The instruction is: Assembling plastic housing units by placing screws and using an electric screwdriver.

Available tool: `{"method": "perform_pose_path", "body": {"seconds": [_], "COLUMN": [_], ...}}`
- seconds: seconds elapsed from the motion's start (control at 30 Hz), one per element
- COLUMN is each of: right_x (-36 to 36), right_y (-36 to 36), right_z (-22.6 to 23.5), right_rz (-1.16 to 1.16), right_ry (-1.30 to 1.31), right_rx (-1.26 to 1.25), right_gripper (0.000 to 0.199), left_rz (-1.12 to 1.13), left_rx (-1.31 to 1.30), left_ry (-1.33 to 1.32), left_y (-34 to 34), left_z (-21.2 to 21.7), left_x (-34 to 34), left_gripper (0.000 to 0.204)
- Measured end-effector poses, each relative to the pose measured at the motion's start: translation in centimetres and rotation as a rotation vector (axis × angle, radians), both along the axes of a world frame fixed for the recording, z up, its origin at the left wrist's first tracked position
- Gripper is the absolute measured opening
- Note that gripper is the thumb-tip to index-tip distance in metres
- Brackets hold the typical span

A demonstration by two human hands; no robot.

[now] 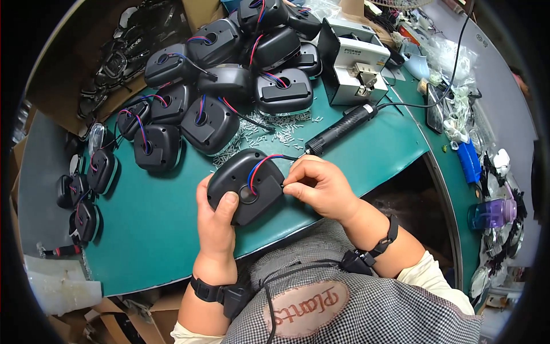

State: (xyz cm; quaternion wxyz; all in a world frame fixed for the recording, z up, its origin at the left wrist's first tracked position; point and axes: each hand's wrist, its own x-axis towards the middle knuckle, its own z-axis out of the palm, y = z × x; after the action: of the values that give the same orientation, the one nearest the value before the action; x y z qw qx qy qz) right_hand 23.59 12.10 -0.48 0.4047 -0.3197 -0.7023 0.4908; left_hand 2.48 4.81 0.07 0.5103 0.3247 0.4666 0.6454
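A rounded black plastic housing (232, 175) with red and blue wires coming out of a round hole is held over the near edge of the green table. My left hand (216, 221) grips its left side, the thumb pressed on its face near the hole. At the housing's right edge my right hand (321, 186) has thumb and forefinger pinched together. Whatever sits between those fingertips is too small to make out. Just beyond the right hand lies a black electric screwdriver (342, 129). Loose silver screws (263, 133) are scattered behind the housing.
Several similar wired housings (209, 123) are piled at the back and left of the green table (160, 229). A screw-feeding machine (358, 63) stands at the back right. A cord (418, 106) trails from the screwdriver. Plastic bags and a purple bottle (494, 213) crowd the right side.
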Motion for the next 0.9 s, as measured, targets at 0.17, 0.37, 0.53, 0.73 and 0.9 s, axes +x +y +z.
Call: {"method": "perform_pose_path", "body": {"seconds": [0.17, 0.37, 0.53, 0.73, 0.9], "right_x": [0.2, 0.3, 0.5, 1.5, 0.9], "right_y": [0.1, 0.3, 1.0, 2.2, 5.8], "right_z": [0.4, 1.5, 1.4, 3.0, 2.4], "right_rz": [0.046, 0.262, 0.291, 0.153, -0.203], "right_ry": [0.055, 0.015, 0.057, -0.012, -0.279], "right_rx": [-0.203, -0.489, -0.611, -0.376, 0.151], "right_gripper": [0.013, 0.032, 0.021, 0.018, 0.021], "left_rz": [0.001, -0.083, -0.113, -0.007, -0.133], "left_rx": [-0.013, -0.078, -0.065, -0.068, -0.002], "left_ry": [0.029, 0.024, -0.056, -0.132, -0.379], "left_y": [0.3, -0.3, 0.2, 0.9, 0.8], "left_z": [-0.2, 0.9, 0.9, -0.4, -3.2], "left_x": [0.0, -0.4, -0.7, -0.6, -2.9], "left_gripper": [0.058, 0.063, 0.056, 0.048, 0.053]}}
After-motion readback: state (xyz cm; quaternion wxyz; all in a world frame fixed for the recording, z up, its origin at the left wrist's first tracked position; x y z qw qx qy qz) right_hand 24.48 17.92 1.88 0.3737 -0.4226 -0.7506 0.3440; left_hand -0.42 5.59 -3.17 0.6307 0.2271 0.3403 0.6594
